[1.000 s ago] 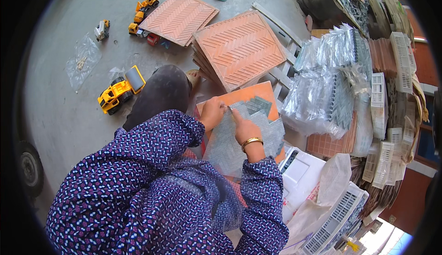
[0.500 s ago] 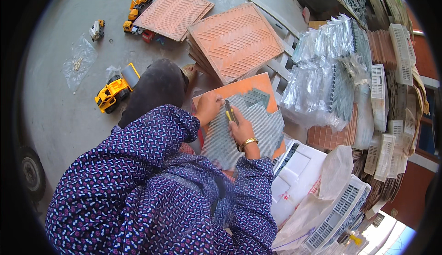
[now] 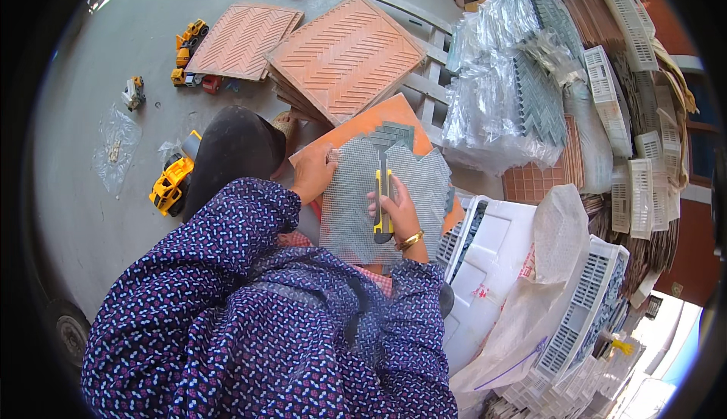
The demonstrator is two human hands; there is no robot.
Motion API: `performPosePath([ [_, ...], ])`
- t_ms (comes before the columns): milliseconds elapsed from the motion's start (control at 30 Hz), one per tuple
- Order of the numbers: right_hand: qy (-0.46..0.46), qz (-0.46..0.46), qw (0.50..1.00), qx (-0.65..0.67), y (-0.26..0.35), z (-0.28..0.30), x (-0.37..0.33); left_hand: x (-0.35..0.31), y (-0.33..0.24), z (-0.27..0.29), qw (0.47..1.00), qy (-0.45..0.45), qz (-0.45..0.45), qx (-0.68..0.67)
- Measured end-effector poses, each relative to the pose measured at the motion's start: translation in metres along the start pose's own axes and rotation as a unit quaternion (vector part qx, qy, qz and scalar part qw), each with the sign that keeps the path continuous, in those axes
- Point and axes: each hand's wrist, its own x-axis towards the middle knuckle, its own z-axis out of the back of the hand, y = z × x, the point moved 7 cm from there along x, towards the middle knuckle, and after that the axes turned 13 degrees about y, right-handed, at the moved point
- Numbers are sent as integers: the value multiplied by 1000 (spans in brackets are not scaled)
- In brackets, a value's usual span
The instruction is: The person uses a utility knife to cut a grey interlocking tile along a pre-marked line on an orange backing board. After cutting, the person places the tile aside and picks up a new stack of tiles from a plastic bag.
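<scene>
A grey mesh-backed mosaic tile sheet (image 3: 344,218) lies over an orange board (image 3: 303,151) in front of me. Dark green narrow tiles (image 3: 395,133) show past its far edge. My right hand (image 3: 401,208), with a gold bangle at the wrist, is closed around a yellow-and-black utility knife (image 3: 383,226). The knife stands over the middle of the sheet, its tip pointing away from me. At the sheet's left edge, my left hand (image 3: 312,175) has its fingers bent and closed on the mesh; the fingertips are partly hidden.
Herringbone-patterned orange trays (image 3: 344,59) are stacked beyond the board. Plastic-wrapped tile sheets (image 3: 492,109) rise at the right, near white crates (image 3: 583,305). A white foam box (image 3: 492,260) sits close on my right. Toy trucks (image 3: 173,184) stand on the floor at left.
My left hand has moved left, from the sheet's far part to its left edge. My right hand has drawn the knife nearer to me, and the knife now points straight away. The view has shifted.
</scene>
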Motion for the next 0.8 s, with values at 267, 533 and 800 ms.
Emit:
performPosePath([
  [267, -178, 75, 980, -41, -9, 91, -48, 29, -3, -5, 996, 82, -24, -27],
  [533, -407, -173, 791, -422, -34, 97, -101, 62, -13, -15, 991, 115, -75, -11],
  [800, -399, -262, 805, -352, -37, 47, -148, 98, -59, -42, 960, 205, -184, 51],
])
